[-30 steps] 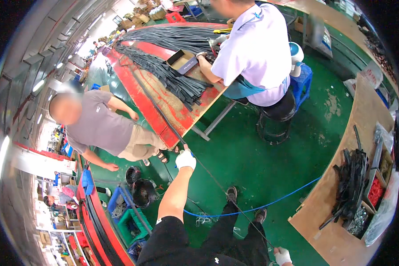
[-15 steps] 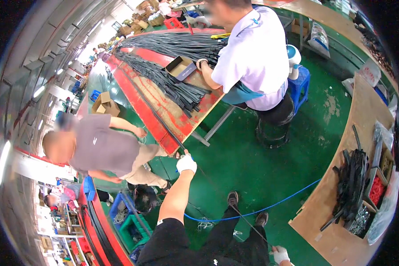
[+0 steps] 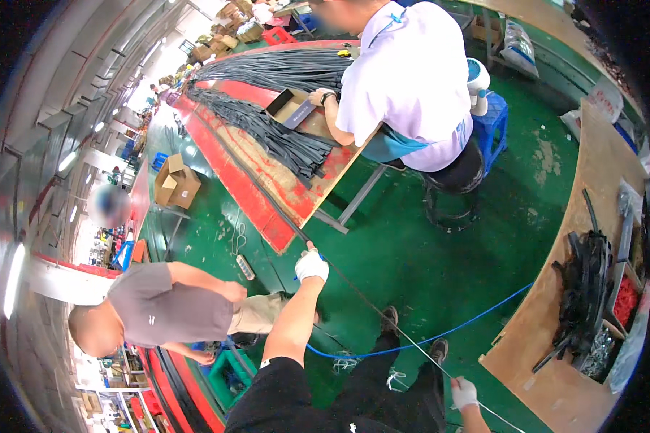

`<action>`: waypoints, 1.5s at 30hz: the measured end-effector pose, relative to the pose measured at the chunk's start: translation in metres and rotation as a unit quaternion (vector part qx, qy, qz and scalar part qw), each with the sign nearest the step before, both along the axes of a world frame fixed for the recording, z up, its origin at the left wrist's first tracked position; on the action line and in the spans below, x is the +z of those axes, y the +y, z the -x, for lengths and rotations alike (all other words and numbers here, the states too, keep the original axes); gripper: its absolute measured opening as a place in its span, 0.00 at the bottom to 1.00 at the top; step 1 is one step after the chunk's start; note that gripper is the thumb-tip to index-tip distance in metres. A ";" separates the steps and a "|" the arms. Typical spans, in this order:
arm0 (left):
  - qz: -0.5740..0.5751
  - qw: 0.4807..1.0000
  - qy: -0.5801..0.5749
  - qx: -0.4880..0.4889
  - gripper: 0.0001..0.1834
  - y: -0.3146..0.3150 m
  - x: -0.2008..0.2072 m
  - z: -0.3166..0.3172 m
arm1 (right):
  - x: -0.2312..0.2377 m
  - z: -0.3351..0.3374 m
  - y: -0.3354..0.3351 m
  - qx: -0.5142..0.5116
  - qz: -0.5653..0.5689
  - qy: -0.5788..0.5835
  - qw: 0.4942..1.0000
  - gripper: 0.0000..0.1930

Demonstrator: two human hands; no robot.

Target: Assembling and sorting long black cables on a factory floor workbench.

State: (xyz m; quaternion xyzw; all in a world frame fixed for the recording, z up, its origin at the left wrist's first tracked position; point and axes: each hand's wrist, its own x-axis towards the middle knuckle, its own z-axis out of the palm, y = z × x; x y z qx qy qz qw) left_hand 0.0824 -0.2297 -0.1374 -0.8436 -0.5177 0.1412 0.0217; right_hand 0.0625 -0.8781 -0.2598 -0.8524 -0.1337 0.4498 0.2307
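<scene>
My left hand [image 3: 312,267], in a white glove, is closed around the near end of a long black strip [image 3: 267,196], just off the table's near corner. The strip runs back along the table's left edge. From that hand a thin rod or wire [image 3: 412,342] slants down to the right across my legs. My right hand [image 3: 464,393], also white-gloved, closes on this thin rod, whose end passes out at the lower edge. Whether the rod enters the strip is hidden by my left fingers.
A red-topped table [image 3: 217,169] bears bundles of black strips [image 3: 289,144] and an open carton [image 3: 290,108]. A seated co-worker [image 3: 412,79] is at its right side; another person [image 3: 173,303] stands left. A blue hose [image 3: 426,342] crosses the green floor. A brown bench [image 3: 534,346] stands right.
My right hand has moved up, and more of the thin rod shows beyond it. The standing person has come nearer. The seated co-worker's hand has shifted onto the carton's edge.
</scene>
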 end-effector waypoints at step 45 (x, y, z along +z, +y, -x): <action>-0.006 0.996 -0.054 -0.076 0.37 0.043 0.055 0.019 | 0.120 -0.041 0.402 0.012 -0.220 0.070 0.973 0.22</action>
